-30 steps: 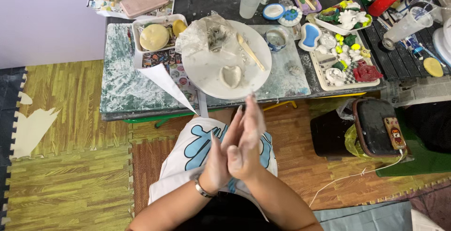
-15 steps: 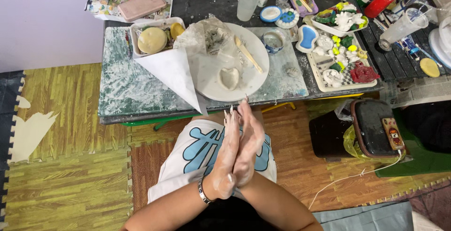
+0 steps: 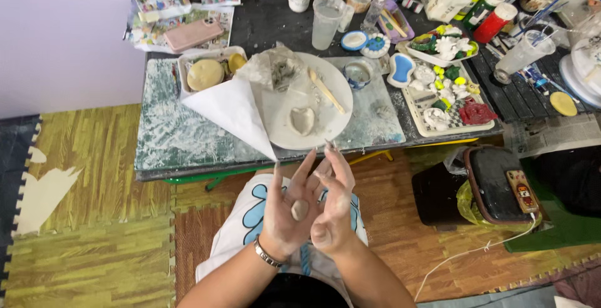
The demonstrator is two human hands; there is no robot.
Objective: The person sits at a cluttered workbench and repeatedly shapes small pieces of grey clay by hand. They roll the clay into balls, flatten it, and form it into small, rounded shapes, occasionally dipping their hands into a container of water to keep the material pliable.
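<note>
- The left hand is held up over the lap, palm facing up and fingers spread wide and straight, closed on nothing.
- A small clay ball, pale grey and rounded, sits loose in the hollow of that palm, below the bases of the fingers and well short of the fingertips.
- The right hand stands edge-on just beside the left, fingers straight and close together, its palm turned towards the ball and a little apart from it; it grips nothing.
- Both hands are dusted with pale clay, and a metal bracelet circles the left wrist.
- Beyond the fingertips lies a round white plate on the worktable, bearing a heart-shaped clay piece and a wooden modelling tool.
- A sheet of white paper overlaps the plate's left edge, its corner pointing towards the hands.
- A tray of small painted clay figures sits to the right of the plate.
</note>
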